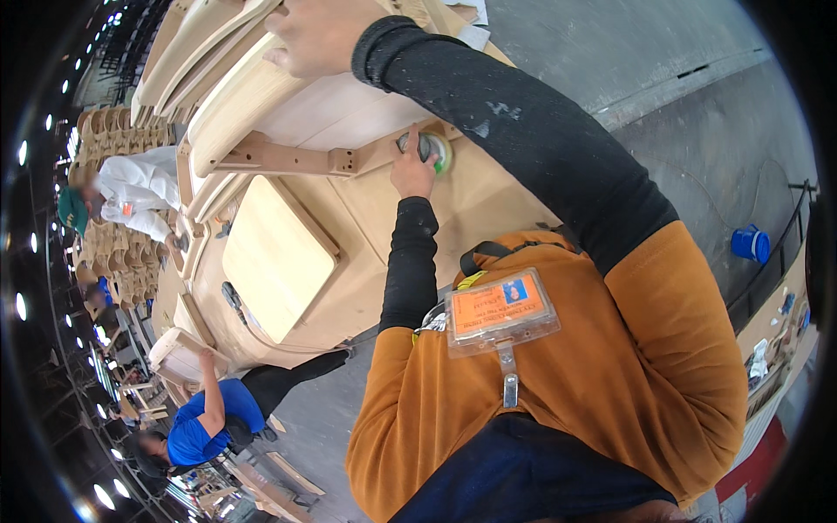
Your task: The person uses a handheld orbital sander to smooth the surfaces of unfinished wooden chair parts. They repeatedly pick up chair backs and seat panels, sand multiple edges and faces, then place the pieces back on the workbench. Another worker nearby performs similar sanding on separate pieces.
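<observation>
My left hand is wrapped round a palm sander, a round dark tool with a green pad, its index finger stretched along the top. The sander sits against the lower rail of a pale wooden chair frame, just above the plywood tabletop. Higher up, my right hand grips the frame's curved upper edge, its thumb apart from the fingers, some of which are cut off by the picture's top. Where exactly the pad touches the wood is partly hidden.
A flat square wooden panel lies on the table, with a second power tool beside it. One co-worker in white and another in blue work at the left. Stacked chair parts stand behind. A blue bucket is at right.
</observation>
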Motion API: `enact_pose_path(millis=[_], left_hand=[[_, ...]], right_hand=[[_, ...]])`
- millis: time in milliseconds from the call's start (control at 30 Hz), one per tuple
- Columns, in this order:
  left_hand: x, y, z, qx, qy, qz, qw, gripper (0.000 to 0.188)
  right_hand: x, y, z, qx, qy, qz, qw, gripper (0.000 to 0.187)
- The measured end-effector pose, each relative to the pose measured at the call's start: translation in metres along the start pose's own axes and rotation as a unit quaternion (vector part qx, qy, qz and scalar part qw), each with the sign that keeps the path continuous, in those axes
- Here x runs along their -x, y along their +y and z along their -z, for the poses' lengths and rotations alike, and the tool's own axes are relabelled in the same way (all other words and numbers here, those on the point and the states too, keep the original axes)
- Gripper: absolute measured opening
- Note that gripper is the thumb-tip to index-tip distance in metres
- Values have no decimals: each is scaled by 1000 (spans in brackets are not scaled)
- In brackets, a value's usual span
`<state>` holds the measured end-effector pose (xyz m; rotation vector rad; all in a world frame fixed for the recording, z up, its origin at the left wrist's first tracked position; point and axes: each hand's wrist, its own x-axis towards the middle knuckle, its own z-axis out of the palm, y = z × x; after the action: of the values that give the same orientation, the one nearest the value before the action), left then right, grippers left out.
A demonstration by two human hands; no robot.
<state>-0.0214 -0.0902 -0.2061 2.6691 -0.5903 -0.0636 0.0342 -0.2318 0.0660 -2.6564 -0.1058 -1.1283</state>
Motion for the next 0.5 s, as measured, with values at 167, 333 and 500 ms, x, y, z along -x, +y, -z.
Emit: enact_pose_path(millis=[167,333,500], left_hand=[[-6,-11,3,-8,-33,54,998,80],[-7,-23,24,-28,-19,68,997,82],[-7,-20,28,-27,-38,92,995,82]], right_hand=[[-1,-5,2,78,-78,-15,994,36],[1,-4,3,69,-82,-6,994,37],[2,-6,1,76,-62,-12,995,38]])
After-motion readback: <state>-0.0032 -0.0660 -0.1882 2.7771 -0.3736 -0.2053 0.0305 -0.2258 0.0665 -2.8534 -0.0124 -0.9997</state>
